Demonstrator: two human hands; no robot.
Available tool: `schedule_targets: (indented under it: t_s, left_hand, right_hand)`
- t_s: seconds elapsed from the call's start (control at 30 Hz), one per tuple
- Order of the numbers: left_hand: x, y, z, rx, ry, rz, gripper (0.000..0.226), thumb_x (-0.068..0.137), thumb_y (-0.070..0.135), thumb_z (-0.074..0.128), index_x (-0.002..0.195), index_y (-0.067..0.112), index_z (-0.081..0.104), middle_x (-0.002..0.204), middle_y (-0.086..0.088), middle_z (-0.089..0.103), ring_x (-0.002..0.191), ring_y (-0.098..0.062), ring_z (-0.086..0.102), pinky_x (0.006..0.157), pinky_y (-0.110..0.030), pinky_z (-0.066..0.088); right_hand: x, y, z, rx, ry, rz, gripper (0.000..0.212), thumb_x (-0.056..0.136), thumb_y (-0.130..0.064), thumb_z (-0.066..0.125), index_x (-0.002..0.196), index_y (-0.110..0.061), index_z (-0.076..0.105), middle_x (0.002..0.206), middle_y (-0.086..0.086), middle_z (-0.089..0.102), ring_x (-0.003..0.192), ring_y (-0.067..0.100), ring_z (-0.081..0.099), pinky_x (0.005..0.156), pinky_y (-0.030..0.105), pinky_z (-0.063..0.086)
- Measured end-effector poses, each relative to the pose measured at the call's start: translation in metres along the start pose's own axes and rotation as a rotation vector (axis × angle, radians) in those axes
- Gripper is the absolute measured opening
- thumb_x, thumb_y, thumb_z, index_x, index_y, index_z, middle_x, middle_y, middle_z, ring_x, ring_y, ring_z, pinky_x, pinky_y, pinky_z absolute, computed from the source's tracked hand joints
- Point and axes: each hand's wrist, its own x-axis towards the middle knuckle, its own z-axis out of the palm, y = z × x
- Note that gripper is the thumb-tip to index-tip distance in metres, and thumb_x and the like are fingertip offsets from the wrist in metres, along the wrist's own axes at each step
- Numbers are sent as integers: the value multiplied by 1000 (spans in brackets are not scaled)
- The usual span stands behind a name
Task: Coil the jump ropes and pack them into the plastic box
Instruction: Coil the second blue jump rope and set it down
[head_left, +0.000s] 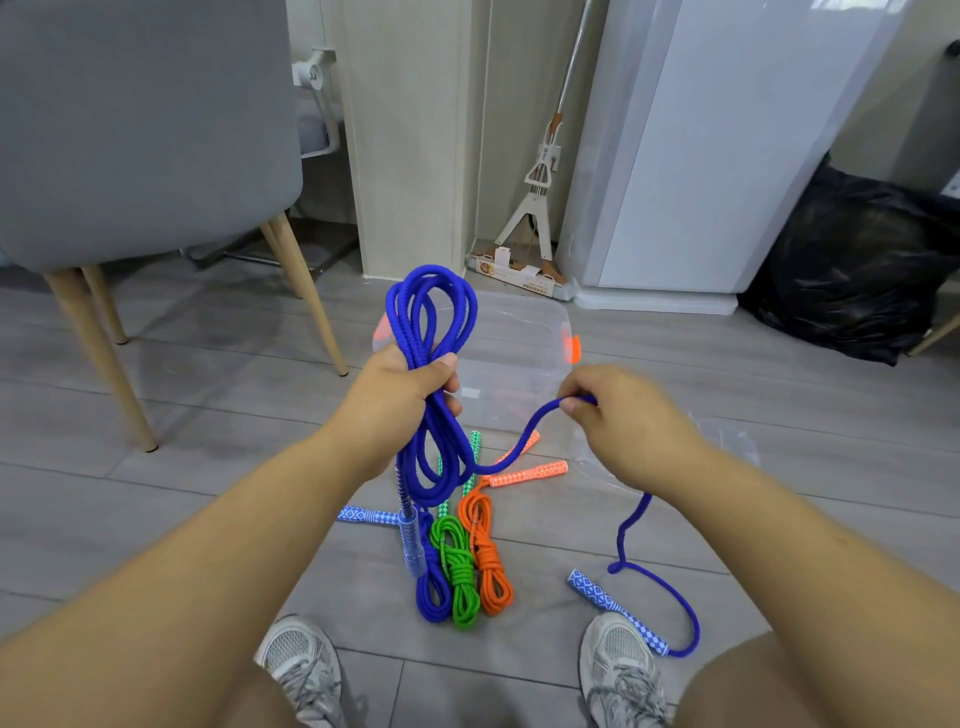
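Grey plank floor (208, 415) with ropes and a box.
At lower centre a blue coil (434, 603), green coil (461, 577) and orange coil (492, 577) lie side by side; a clear box (519, 332) sits behind; a rope (687, 613) and its handle (615, 610) lie lower right; chair legs (104, 364) stand upper left.

Household things on a grey plank floor (234, 405)
A grey chair (140, 130) on pale wooden legs stands left of the left hand (400, 400); a mop (540, 197) leans beyond it beside a white appliance (727, 145); a black bag (852, 260) sits beyond the right hand (623, 415).

Blue (431, 312), green (457, 566), orange ropes (488, 561).
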Motion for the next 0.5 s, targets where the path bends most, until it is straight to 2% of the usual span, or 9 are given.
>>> schedule_targets:
  t_s: [0.07,0.17,0.3,0.37,0.43,0.5]
  left_hand:
    - [-2,0,2,44,-46,21,17,95,15,53,78,10,55,68,-3,57,58,-17,54,70,-42,49]
    - [-5,0,7,78,-116,29,12,94,14,53,84,8,55,67,-1,57,56,-15,52,65,-37,46]
    - [-8,-3,16,69,-156,-2,13,95,13,51,85,10,58,70,2,66,66,-14,63,65,-33,52]
    - [-9,-5,19,70,-152,-2,14,96,12,49,87,12,60,76,0,69,73,-15,66,66,-32,57]
    - [-9,-6,20,89,-145,19,16,96,12,49,87,13,63,79,-5,69,77,-19,66,74,-35,56]
    - [-9,-7,20,104,-146,32,19,96,13,49,85,13,64,76,-5,68,75,-18,64,74,-32,53]
  right_hand:
    - [-4,0,0,-4,-95,-67,17,96,-23,46,104,-18,61,100,0,56,88,15,49,74,25,37]
    - [-7,-7,-2,64,-175,-166,18,95,-23,48,103,-20,63,102,-2,59,93,15,52,80,25,41]
    - [-7,-22,-3,172,-133,-205,17,94,-23,50,101,-18,65,92,-7,57,84,8,50,69,11,37]
    - [-6,-29,-1,243,-121,-197,14,94,-23,51,96,-20,65,84,-11,56,78,3,51,64,9,37]
    - [-4,-34,2,315,-132,-178,12,93,-21,52,91,-23,64,77,-18,55,73,-8,53,61,5,38]
    - [-3,-38,5,398,-152,-162,12,93,-18,53,89,-23,63,76,-18,60,69,-16,55,61,-1,38]
